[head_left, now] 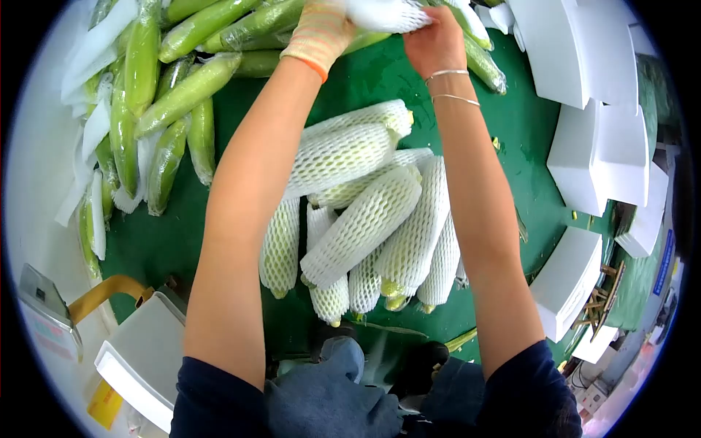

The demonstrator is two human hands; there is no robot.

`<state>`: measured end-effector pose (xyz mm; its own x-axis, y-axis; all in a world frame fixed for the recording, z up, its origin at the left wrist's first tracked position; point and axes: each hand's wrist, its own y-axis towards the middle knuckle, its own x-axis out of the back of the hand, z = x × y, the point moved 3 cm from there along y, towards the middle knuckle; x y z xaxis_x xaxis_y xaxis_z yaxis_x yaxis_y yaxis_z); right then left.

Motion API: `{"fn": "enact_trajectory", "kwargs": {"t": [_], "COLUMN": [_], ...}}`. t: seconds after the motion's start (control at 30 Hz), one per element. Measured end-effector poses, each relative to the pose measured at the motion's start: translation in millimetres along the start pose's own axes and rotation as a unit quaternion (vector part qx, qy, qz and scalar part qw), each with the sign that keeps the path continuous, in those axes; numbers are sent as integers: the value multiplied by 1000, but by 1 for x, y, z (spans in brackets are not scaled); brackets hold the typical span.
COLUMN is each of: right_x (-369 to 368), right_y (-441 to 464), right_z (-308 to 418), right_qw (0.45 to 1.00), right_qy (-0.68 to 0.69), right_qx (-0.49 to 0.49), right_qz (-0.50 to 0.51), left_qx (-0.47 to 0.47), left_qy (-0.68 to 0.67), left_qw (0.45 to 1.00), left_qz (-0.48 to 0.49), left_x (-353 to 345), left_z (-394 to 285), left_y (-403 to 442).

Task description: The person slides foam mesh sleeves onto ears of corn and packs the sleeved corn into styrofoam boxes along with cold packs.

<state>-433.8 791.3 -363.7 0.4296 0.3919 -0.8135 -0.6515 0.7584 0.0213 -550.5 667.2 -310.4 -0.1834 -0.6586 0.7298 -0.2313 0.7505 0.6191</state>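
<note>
At the top edge, a white foam net sleeve (391,16) stretches between my hands; what it contains, if anything, is hidden. My left hand (321,33), in a striped knit glove with an orange cuff, closes on the sleeve's left side, its fingers partly cut off by the frame. Bare and with two thin bracelets at the wrist, my right hand (437,42) pinches the right end. Below, between my forearms, lies a pile of long pale-green gourds in foam nets (365,223). Film-wrapped green gourds (188,93) are heaped to the left and behind my hands.
A green work surface (161,244) lies beneath everything. White foam boxes (566,281) line the right side. At lower left stand a grey-white container (146,350) and a scale-like device (47,306). More wrapped gourds (483,66) lie beyond my right hand.
</note>
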Motion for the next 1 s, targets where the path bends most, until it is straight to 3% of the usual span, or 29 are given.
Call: {"fn": "enact_trajectory", "kwargs": {"t": [0.03, 0.07, 0.1, 0.13, 0.17, 0.2, 0.23, 0.3, 0.43, 0.5, 0.57, 0.6, 0.63, 0.7, 0.73, 0.77, 0.83, 0.93, 0.97, 1.0], "right_x": [-13, -34, -50, -47, -36, -28, -22, -24, -20, -17, -23, -21, -13, -34, -28, -26, -25, -60, -71, -88], "right_y": [-9, -30, -46, -53, -61, -70, -77, -83, -90, -99, -112, -114, -110, -112, -113, -119, -127, -156, -163, -173], "right_z": [-1, -5, -13, -29, -49, -69, -85, -99, -91, -84, -69, -72, -78, -63, -70, -69, -66, -22, -3, 14], "right_qw": [1000, 998, 992, 988, 976, 970, 962, 954, 959, 936, 852, 848, 818, 702, 710, 711, 769, 696, 711, 680], "right_qy": [1, 44, 85, 43, 0, -37, -72, -113, -133, -263, -462, -465, -505, -623, -567, -569, -510, -679, -677, -717], "right_qx": [1, -28, -59, -67, -73, -100, -124, -206, -167, -103, -129, -108, -79, -121, -151, -149, -205, -57, -64, -27], "right_qz": [5, -32, -68, -135, -203, -218, -230, -188, -186, -208, -209, -229, -265, -324, -389, -384, -326, -224, -180, -150], "left_qx": [41, 22, -35, 43, 83, 123, 60, 49, 201, 181, 189, 204, 225, 271, 285, 296, 313, 316, 304, 275], "left_qy": [-113, 18, 45, -4, 12, 27, 55, 93, 87, 121, -95, -119, -117, -131, -164, -201, -280, -395, -414, -408], "left_qw": [991, 997, 998, 992, 989, 984, 988, 980, 936, 910, 822, 800, 805, 825, 822, 821, 816, 795, 794, 809], "left_qz": [-53, 77, 23, 118, 122, 127, 130, 170, 275, 354, 528, 552, 536, 479, 465, 445, 397, 336, 325, 322], "left_x": [-16, -33, -40, -42, -27, -9, -19, -21, 1, -12, -36, -36, -36, -38, -38, -35, -25, 6, 21, 37], "left_z": [17, 25, 20, 42, 25, 6, 7, -1, -19, -6, 20, 19, 12, -6, -6, -8, -14, -30, -39, -50], "left_y": [5, 23, 32, 37, 27, 17, 3, -22, -14, -11, -46, -59, -69, -79, -83, -83, -85, -95, -102, -106]}}
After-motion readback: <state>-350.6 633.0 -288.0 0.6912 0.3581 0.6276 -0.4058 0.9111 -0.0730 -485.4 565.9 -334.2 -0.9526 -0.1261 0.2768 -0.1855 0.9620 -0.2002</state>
